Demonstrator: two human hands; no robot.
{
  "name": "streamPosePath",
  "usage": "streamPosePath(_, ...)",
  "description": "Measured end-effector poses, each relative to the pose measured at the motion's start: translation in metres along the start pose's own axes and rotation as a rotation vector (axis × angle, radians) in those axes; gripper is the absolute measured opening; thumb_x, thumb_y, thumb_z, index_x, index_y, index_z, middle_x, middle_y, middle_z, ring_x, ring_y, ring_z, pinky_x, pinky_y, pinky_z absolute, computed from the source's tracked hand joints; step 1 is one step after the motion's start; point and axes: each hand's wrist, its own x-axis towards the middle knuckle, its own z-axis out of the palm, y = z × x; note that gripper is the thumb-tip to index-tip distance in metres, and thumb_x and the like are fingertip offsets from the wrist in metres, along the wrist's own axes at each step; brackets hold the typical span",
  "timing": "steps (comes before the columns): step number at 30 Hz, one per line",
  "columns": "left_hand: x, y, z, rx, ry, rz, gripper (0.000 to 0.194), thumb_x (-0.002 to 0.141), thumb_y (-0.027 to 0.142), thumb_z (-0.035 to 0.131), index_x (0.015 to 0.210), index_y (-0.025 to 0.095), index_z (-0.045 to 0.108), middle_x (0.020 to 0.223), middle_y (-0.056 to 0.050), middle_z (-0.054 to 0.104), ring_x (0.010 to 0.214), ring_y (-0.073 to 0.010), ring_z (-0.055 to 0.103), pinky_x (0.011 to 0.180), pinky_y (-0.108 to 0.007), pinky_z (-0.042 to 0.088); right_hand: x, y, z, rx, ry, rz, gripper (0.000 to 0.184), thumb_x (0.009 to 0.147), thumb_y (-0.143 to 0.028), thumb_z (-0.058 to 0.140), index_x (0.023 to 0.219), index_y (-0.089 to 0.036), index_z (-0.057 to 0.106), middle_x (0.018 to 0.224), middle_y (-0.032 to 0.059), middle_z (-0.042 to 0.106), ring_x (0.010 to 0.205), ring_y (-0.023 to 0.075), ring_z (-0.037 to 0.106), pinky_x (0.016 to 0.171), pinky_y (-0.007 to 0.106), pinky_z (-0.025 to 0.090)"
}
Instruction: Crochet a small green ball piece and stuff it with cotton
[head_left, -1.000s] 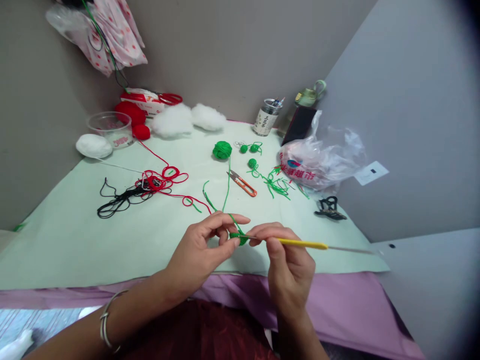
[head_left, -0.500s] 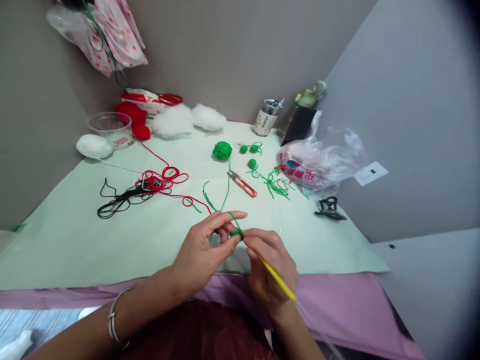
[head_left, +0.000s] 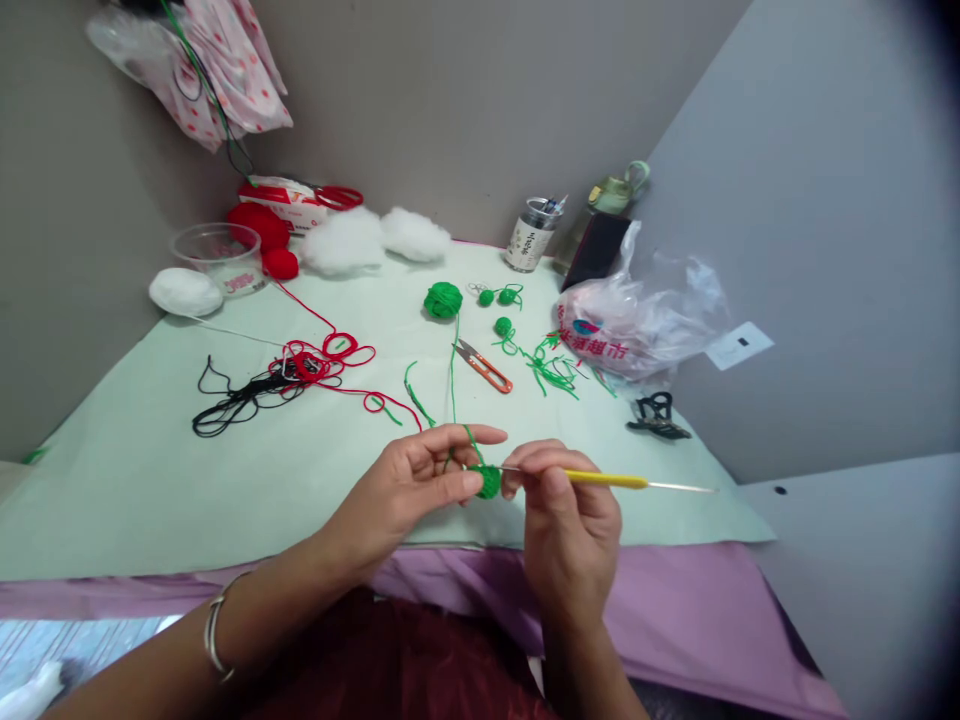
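My left hand (head_left: 409, 490) pinches a small round green crochet piece (head_left: 489, 481) between thumb and fingers, its index finger stretched out. A green strand runs over that finger and back to a green yarn ball (head_left: 443, 300) on the table. In my right hand (head_left: 566, 520) is a crochet hook with a yellow handle (head_left: 607, 479), held almost level. Its thin metal tip reaches the edge of the green piece; whether it sits in a stitch I cannot tell. Beyond my hands lie orange-handled thread snips (head_left: 486, 368).
Tangled red yarn (head_left: 341, 347) and black cord (head_left: 240, 405) lie left. White stuffing (head_left: 341, 242), red yarn (head_left: 259, 228) and a clear tub (head_left: 225, 265) stand behind. Small green balls (head_left: 503, 327), green scraps (head_left: 551, 370), a plastic bag (head_left: 637, 320) and a black claw clip (head_left: 658, 416) are right.
My right hand has turned, swinging the crochet hook from a downward slant to nearly level, its far end now pointing right. The green piece has turned to show more of its round face.
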Motion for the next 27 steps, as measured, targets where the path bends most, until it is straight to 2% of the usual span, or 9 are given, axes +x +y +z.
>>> streamPosePath(3,-0.001,-0.003,0.0031,0.072,0.03,0.006,0.032,0.086,0.029,0.086,0.117,0.029,0.084,0.088,0.001,0.065,0.083,-0.0128,0.056,0.083,-0.026,0.045,-0.0012,0.0029,0.0027,-0.106,-0.049,-0.042,0.018,0.103,-0.021,0.061,0.097,-0.025,0.078,0.092,0.0043,0.078,0.089,0.0196,0.073,0.076,0.033,0.06)
streamPosePath(8,0.0001,-0.0027,0.0073,-0.01,0.07,-0.025,0.054,0.081,0.022,0.087,0.134,0.025,0.075,0.089,0.001,0.066,0.085,-0.014,0.058,0.084,-0.028,0.046,-0.0037,0.0042,0.0019,-0.114,-0.047,-0.045,0.019,0.103,-0.019,0.062,0.099,-0.025,0.079,0.09,0.0026,0.076,0.085,0.017,0.071,0.075,0.03,0.059)
streamPosePath(11,0.0011,-0.0001,0.0057,-0.087,0.037,-0.1,0.057,0.08,0.019,0.083,0.136,0.021,0.073,0.089,0.0,0.066,0.078,-0.0131,0.055,0.075,-0.027,0.045,-0.0017,0.0044,-0.0002,0.056,-0.031,0.055,0.018,0.104,-0.024,0.063,0.097,-0.024,0.079,0.086,0.0016,0.073,0.076,0.0144,0.068,0.069,0.027,0.057)
streamPosePath(14,0.0016,0.0017,0.002,-0.184,-0.068,-0.151,0.047,0.078,0.019,0.078,0.125,0.017,0.078,0.081,0.001,0.061,0.063,-0.0093,0.041,0.068,-0.025,0.041,0.0021,0.0023,-0.0011,0.247,0.0,0.209,0.019,0.102,-0.032,0.067,0.09,-0.022,0.079,0.08,0.0001,0.069,0.069,0.0113,0.066,0.067,0.024,0.055)
streamPosePath(16,0.0014,0.0023,-0.0001,-0.223,-0.115,-0.154,0.041,0.077,0.02,0.076,0.117,0.016,0.081,0.077,0.001,0.058,0.062,-0.0092,0.035,0.068,-0.025,0.041,0.0043,0.0002,-0.0009,0.347,0.006,0.315,0.021,0.099,-0.035,0.071,0.085,-0.021,0.079,0.076,-0.0005,0.066,0.065,0.0097,0.063,0.064,0.021,0.054)
streamPosePath(20,-0.0003,0.0021,-0.0004,-0.196,-0.086,-0.099,0.035,0.078,0.021,0.076,0.112,0.019,0.083,0.082,-0.001,0.058,0.074,-0.013,0.046,0.07,-0.025,0.04,0.0049,-0.0005,0.0014,0.479,0.004,0.445,0.02,0.096,-0.036,0.075,0.084,-0.021,0.079,0.075,-0.0009,0.065,0.062,0.0081,0.06,0.058,0.018,0.05)
streamPosePath(23,-0.0017,0.0009,0.0026,-0.106,-0.031,-0.029,0.034,0.083,0.022,0.078,0.117,0.023,0.081,0.087,0.0,0.059,0.081,-0.0137,0.052,0.075,-0.025,0.041,0.0027,0.0022,0.0048,0.445,-0.019,0.38,0.018,0.097,-0.037,0.075,0.087,-0.023,0.081,0.079,-0.0004,0.068,0.066,0.0092,0.062,0.064,0.021,0.053)
streamPosePath(27,-0.0012,0.0012,0.0073,-0.052,0.001,-0.017,0.036,0.086,0.029,0.083,0.122,0.024,0.079,0.09,0.0,0.063,0.085,-0.0141,0.057,0.08,-0.027,0.043,0.0003,0.0044,0.0073,0.335,-0.049,0.243,0.016,0.1,-0.035,0.072,0.092,-0.024,0.082,0.086,0.0008,0.072,0.073,0.0107,0.065,0.07,0.023,0.055)
